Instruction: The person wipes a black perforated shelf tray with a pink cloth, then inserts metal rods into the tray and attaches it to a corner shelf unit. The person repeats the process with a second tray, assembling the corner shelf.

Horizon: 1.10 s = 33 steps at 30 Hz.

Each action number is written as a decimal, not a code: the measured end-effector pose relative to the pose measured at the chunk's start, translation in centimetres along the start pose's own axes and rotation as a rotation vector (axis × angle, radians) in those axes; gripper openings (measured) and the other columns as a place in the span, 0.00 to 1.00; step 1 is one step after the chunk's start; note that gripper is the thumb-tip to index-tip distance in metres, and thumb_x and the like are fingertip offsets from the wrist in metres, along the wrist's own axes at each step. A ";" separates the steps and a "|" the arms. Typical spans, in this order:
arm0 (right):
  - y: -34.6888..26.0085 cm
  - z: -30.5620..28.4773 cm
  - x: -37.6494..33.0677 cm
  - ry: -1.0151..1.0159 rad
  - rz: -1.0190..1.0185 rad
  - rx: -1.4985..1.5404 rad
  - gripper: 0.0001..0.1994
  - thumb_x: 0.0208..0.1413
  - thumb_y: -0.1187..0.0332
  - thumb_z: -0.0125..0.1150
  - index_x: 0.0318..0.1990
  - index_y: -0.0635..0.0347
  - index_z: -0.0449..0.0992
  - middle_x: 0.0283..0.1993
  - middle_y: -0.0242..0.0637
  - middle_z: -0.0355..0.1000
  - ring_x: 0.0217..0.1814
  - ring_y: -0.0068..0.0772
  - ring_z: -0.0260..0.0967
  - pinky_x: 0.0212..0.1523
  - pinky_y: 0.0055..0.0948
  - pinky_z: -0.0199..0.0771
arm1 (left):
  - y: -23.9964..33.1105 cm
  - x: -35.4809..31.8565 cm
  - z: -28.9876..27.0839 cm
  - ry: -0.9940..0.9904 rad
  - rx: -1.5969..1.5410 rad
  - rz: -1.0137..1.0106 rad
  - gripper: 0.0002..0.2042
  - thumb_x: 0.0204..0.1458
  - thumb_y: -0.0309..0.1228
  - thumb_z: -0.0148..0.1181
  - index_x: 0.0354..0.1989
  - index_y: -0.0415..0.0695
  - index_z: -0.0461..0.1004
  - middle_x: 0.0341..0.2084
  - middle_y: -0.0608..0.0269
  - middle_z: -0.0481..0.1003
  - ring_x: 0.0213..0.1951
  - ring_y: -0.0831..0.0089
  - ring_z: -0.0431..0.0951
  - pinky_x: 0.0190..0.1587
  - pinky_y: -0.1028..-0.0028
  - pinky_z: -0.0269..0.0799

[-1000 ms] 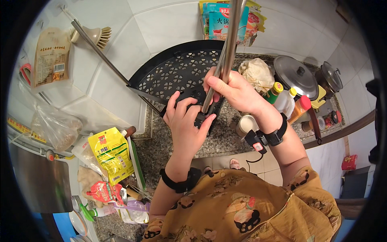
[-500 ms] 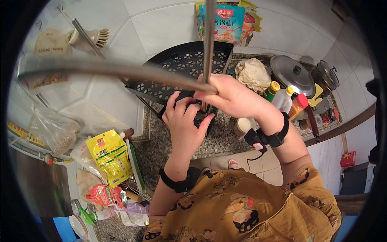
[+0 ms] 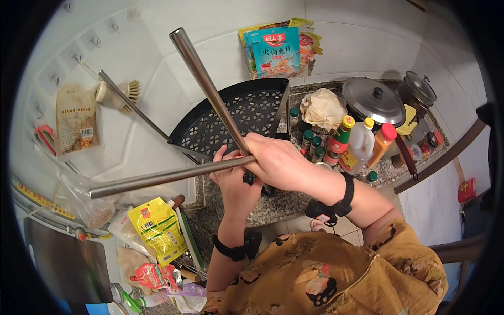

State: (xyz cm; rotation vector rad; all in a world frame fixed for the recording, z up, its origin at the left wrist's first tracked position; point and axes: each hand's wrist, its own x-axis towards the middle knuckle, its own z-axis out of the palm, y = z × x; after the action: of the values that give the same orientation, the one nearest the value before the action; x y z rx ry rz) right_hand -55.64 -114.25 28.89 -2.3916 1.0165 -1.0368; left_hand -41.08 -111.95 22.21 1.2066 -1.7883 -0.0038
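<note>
A black fan-shaped corner shelf [image 3: 239, 105] with clover-shaped holes stands tilted on the counter. My right hand [image 3: 278, 163] is closed round a steel tube [image 3: 207, 86] that slants up to the left over the shelf. A second steel tube [image 3: 163, 176] crosses at the same fist and points left. Below them, my left hand [image 3: 236, 186] has its fingers curled on the shelf's near corner, partly hidden by the second tube. Another tube [image 3: 134, 107] rises from the shelf's left corner. How the tubes meet the near corner is covered by my hands.
Right of the shelf stand sauce bottles [image 3: 362, 144], small green-capped jars [image 3: 313, 144], a lidded pan [image 3: 374, 100] and a pot [image 3: 418, 94]. Seasoning packets [image 3: 157, 231] crowd the left counter. A brush [image 3: 118, 94] and a paper bag [image 3: 77, 118] hang on the left wall.
The tube in my right fist has swung from nearly vertical to leaning left. The second tube's free end has dropped and is no longer blurred. The whole view has shifted slightly.
</note>
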 end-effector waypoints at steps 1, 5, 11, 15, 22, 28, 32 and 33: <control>0.3 0.0 0.0 -0.026 0.010 0.004 0.10 0.58 0.64 0.59 0.40 0.59 0.70 0.39 0.44 0.70 0.42 0.53 0.72 0.39 0.45 0.74 | 0.0 0.2 0.1 0.006 -0.013 0.004 0.20 0.40 0.31 0.72 0.46 0.49 0.78 0.50 0.63 0.73 0.66 0.51 0.59 0.66 0.50 0.46; 1.0 -1.3 0.2 -0.053 0.055 0.146 0.12 0.60 0.61 0.59 0.43 0.59 0.71 0.40 0.45 0.70 0.44 0.49 0.72 0.43 0.39 0.74 | -0.8 0.5 0.0 0.039 0.028 0.065 0.19 0.41 0.27 0.71 0.45 0.46 0.77 0.53 0.58 0.71 0.66 0.47 0.60 0.65 0.49 0.52; 6.1 -6.0 -1.2 0.286 0.318 0.868 0.12 0.62 0.59 0.51 0.40 0.59 0.73 0.35 0.31 0.68 0.39 0.22 0.68 0.40 0.26 0.68 | -4.7 1.4 -4.9 -0.095 -0.085 0.052 0.16 0.42 0.20 0.68 0.41 0.45 0.76 0.56 0.49 0.67 0.64 0.48 0.63 0.62 0.55 0.62; 8.7 -8.8 -1.8 0.570 0.269 0.700 0.10 0.62 0.63 0.47 0.37 0.58 0.71 0.34 0.28 0.67 0.41 0.21 0.66 0.46 0.22 0.63 | -6.0 1.2 -6.2 -0.073 -0.045 -0.048 0.21 0.43 0.19 0.66 0.48 0.45 0.74 0.61 0.47 0.63 0.65 0.48 0.62 0.64 0.59 0.61; 11.1 -10.0 -2.2 0.410 0.252 0.401 0.13 0.67 0.56 0.47 0.37 0.55 0.69 0.29 0.26 0.65 0.31 0.19 0.59 0.36 0.22 0.60 | -2.2 0.0 -4.1 0.379 0.266 -0.074 0.26 0.50 0.23 0.59 0.61 0.41 0.67 0.62 0.49 0.64 0.67 0.48 0.60 0.67 0.52 0.53; 9.8 -7.7 -0.5 0.237 0.269 0.614 0.12 0.69 0.57 0.50 0.38 0.55 0.66 0.23 0.25 0.69 0.27 0.16 0.67 0.32 0.20 0.63 | 1.5 3.1 0.8 -0.019 0.205 0.065 0.26 0.53 0.34 0.63 0.62 0.46 0.69 0.58 0.57 0.69 0.65 0.57 0.63 0.68 0.45 0.41; 10.4 -7.7 -0.1 0.184 0.336 0.475 0.12 0.68 0.59 0.53 0.36 0.57 0.66 0.22 0.25 0.69 0.24 0.16 0.68 0.27 0.20 0.65 | 0.4 3.5 2.8 -0.016 0.279 0.117 0.19 0.54 0.31 0.64 0.56 0.55 0.77 0.44 0.67 0.74 0.51 0.68 0.72 0.64 0.51 0.48; 10.3 -7.8 -0.2 0.180 0.359 0.459 0.12 0.68 0.60 0.53 0.36 0.58 0.67 0.21 0.25 0.69 0.23 0.15 0.68 0.26 0.20 0.65 | 0.3 3.2 3.0 -0.020 0.296 0.119 0.19 0.54 0.30 0.63 0.56 0.56 0.77 0.43 0.67 0.74 0.50 0.68 0.72 0.64 0.52 0.48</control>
State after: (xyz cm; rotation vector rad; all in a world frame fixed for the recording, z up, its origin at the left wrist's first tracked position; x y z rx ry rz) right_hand -66.36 -121.38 28.40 -1.7033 1.0764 -1.2063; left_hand -43.57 -115.52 22.87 1.3056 -1.9224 0.3286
